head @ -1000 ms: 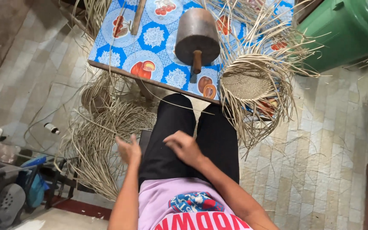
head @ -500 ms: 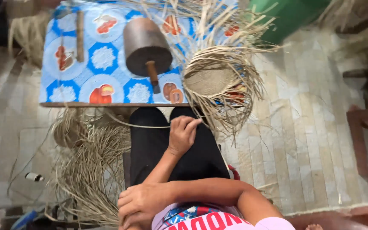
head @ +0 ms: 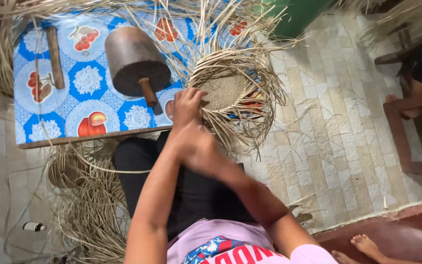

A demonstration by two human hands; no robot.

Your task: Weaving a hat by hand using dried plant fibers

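- the half-woven straw piece (head: pixel 228 90) lies at the right end of the tabletop (head: pixel 94 142), partly overhanging its near right corner; its round woven centre faces up and loose unwoven strands fan out from the rim on every side.
- the person's left hand (head: pixel 187 105) is the nearer one: it is raised to the left rim of the straw piece, with the fingers (head: pixel 195 95) curled together against the strands there. whether they actually pinch a strand cannot be told.
- the right hand (head: pixel 199 146) sits lower and closer to the body, just beneath the left hand, with the two forearms crossing. it is blurred; the state of its fingers cannot be told, and no contact with the straw piece shows.
- key relation: the woven centre lies just to the right of, and slightly beyond, the left hand's fingers. the piece is roughly round, so it has no clear long axis; the loose strands run outward from the centre, those nearest the hands hanging down past the tabletop edge toward the black-clad lap (head: pixel 172 186).
- nearby items: a round wooden block with a short handle (head: pixel 135 61) rests on the patterned cloth to the left of the hands, apart from the straw piece; a wooden stick (head: pixel 54 56) lies further left.
- more loose straw (head: pixel 86 205) is heaped on the tiled floor below the tabletop.
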